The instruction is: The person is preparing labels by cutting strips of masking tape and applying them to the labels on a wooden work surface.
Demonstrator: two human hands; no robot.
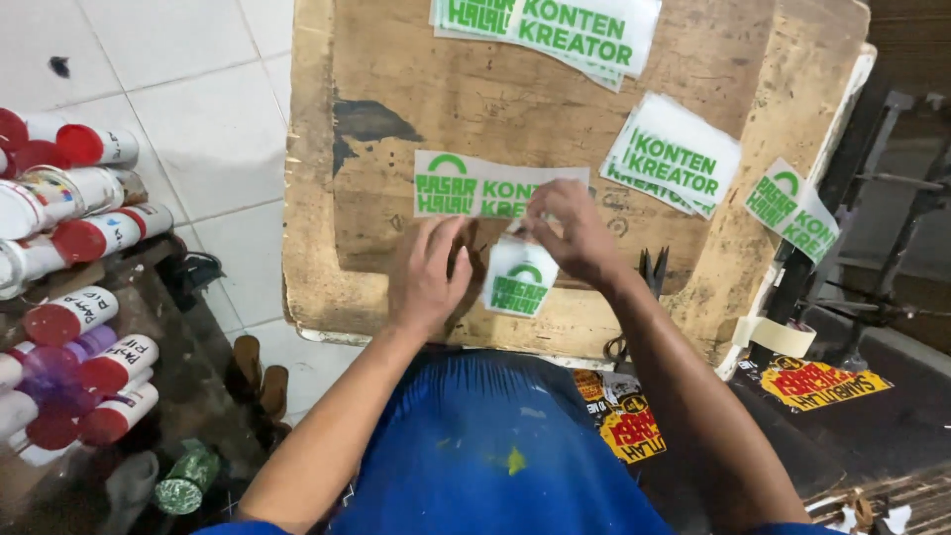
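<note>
While our left hand (pixel 428 277) rests flat, fingers released, mid-frame on the worn wooden board (pixel 416 109), our right hand (pixel 575 238) pinches a green-printed sticker (pixel 517 282).

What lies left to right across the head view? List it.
Spray cans → left hand → small green-print sheet → right hand → scissors → tape roll → yellow-red sticker.

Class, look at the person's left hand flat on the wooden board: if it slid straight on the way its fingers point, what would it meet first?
The left hand points up the wooden board. It would probably meet the long white sheet with green print first, just beyond its fingertips.
</note>
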